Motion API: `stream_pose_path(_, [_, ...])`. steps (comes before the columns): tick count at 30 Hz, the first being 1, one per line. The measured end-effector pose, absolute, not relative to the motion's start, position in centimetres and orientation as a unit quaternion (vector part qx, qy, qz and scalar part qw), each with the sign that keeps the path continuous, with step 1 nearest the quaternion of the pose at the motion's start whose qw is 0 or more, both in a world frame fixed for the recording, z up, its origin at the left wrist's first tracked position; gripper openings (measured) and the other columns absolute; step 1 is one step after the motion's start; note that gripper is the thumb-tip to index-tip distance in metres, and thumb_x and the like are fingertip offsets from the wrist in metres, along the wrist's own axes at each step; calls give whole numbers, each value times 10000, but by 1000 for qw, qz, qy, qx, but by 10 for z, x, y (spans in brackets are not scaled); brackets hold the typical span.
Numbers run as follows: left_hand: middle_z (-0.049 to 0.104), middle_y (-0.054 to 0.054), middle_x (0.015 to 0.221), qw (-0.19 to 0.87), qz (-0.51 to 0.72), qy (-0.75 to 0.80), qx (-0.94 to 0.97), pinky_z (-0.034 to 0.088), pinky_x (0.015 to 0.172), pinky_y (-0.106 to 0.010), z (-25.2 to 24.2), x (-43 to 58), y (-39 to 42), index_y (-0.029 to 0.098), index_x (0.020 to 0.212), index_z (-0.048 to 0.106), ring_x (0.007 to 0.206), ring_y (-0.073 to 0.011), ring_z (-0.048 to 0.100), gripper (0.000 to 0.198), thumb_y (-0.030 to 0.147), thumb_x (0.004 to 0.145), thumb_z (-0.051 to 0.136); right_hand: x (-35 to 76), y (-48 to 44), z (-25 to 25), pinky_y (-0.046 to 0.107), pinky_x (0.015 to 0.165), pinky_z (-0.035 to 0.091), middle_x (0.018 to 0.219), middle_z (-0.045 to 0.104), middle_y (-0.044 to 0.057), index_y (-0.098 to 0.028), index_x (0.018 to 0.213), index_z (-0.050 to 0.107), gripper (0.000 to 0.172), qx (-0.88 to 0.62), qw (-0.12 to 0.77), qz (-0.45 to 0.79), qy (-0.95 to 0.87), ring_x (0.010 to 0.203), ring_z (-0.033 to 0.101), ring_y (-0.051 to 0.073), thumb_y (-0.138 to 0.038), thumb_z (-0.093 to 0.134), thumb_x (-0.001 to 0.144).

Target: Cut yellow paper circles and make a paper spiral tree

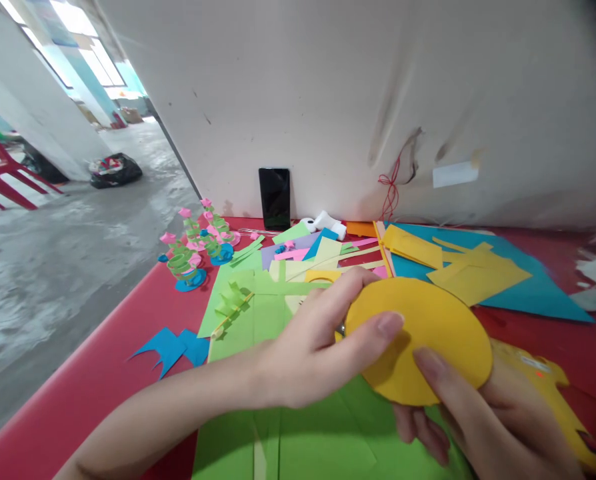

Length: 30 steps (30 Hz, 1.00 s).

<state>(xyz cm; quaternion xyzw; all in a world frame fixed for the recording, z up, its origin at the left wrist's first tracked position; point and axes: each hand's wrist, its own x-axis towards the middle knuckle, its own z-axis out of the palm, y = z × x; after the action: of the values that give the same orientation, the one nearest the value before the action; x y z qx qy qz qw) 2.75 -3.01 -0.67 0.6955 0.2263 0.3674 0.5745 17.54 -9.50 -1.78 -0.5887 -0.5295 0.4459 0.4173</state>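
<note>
A round yellow paper disc [428, 333] is held up over the green sheets, its flat face turned towards me. My left hand [318, 347] grips its left edge, thumb lying on the face and fingers behind. From the lower right my right hand [493, 413] pinches the disc's lower edge, thumb on top; some of its fingertips show below. Something small and metallic shows by the left index finger; I cannot make it out. Under both hands lie light green paper sheets [318, 433]. Beside my right hand rests a yellow glue gun [563, 400], partly hidden by it.
Small paper flower models [185, 263] stand on the red table [98, 413] at left, near blue paper scraps [173, 350]. A black phone [275, 199] leans on the white wall. Yellow pieces [483, 273] lie on a blue sheet [543, 287] at right. Paper strips lie behind the hands.
</note>
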Motion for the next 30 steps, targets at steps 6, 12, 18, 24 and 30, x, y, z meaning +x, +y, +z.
stream_pose_path(6, [534, 19, 704, 537, 371, 167, 739, 398, 541, -145, -15, 29, -29, 166, 820, 493, 602, -59, 467, 120, 245, 890, 436, 176, -91, -13, 207, 347, 355, 338, 406, 11, -213, 382, 423, 608, -581, 399, 470, -532, 342, 457, 98, -660, 403, 795])
stream_pose_path(12, [516, 1, 647, 546, 299, 184, 761, 383, 540, -156, -9, 24, -24, 131, 673, 482, 587, -59, 467, 290, 235, 917, 366, 187, -85, -10, 176, 344, 340, 462, 492, -7, -205, 533, 523, 388, -557, 412, 479, -539, 378, 404, 83, -513, 558, 766])
stream_pose_path(18, [408, 34, 557, 527, 257, 185, 788, 314, 491, -196, -9, 18, -16, 150, 618, 428, 513, -62, 364, 271, 241, 873, 433, 197, -73, -4, 127, 350, 316, 527, 457, -50, -202, 766, 578, 175, -527, 350, 577, -516, 403, 376, 51, -375, 600, 748])
stream_pose_path(24, [410, 22, 553, 508, 191, 176, 821, 326, 513, -216, -12, 18, -10, 154, 593, 397, 527, -76, 367, 254, 235, 833, 413, 194, -73, -3, 136, 330, 214, 479, 365, -81, -172, 781, 589, 171, -512, 290, 642, -491, 347, 283, 21, -340, 584, 746])
stream_pose_path(30, [401, 29, 559, 500, 176, 209, 821, 314, 495, -207, -8, 19, -11, 151, 599, 395, 514, -66, 358, 244, 227, 830, 410, 194, -73, -5, 130, 326, 224, 442, 347, -93, -176, 869, 604, 182, -493, 281, 656, -498, 322, 289, 21, -323, 569, 768])
